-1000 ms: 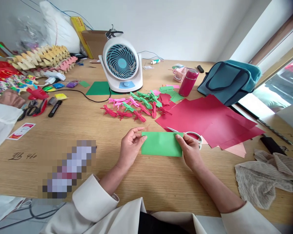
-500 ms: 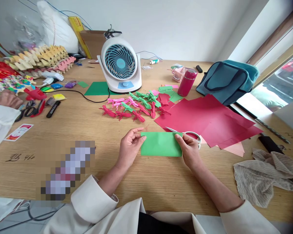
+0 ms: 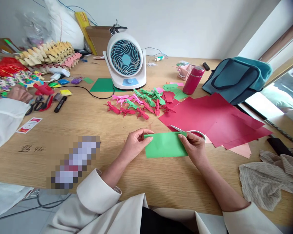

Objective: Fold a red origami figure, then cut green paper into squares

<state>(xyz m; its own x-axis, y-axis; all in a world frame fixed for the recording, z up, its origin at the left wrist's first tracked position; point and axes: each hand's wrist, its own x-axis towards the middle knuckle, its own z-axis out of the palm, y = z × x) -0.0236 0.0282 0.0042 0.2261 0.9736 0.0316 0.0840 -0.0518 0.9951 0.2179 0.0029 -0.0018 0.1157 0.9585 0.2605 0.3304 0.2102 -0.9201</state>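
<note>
A rectangle of green paper (image 3: pixel 166 145) is stretched between my two hands above the table. My left hand (image 3: pixel 137 145) pinches its upper left corner, thumb in front. The upper right corner is gripped by my right hand (image 3: pixel 194 148), also thumb in front. Just behind the paper lie scissors (image 3: pixel 197 132) with white handles, partly hidden by it and by my right fingers. Beyond, several small folded paper figures (image 3: pixel 142 113) in red, green and pink lie in a loose group. Large red paper sheets (image 3: pixel 205 118) spread out behind the scissors, to the right.
A white fan (image 3: pixel 127 61) stands at the back, a red flask (image 3: pixel 193 80) and a blue bag (image 3: pixel 236 79) to its right. A beige cloth (image 3: pixel 261 182) lies at the right edge. At the left, another person's hand (image 3: pixel 20 94) is near scissors and a black marker (image 3: pixel 60 104).
The view has shifted, so things appear further right. My hands still hold the green paper by its upper corners. The other person's sleeve and hand show more at the left.
</note>
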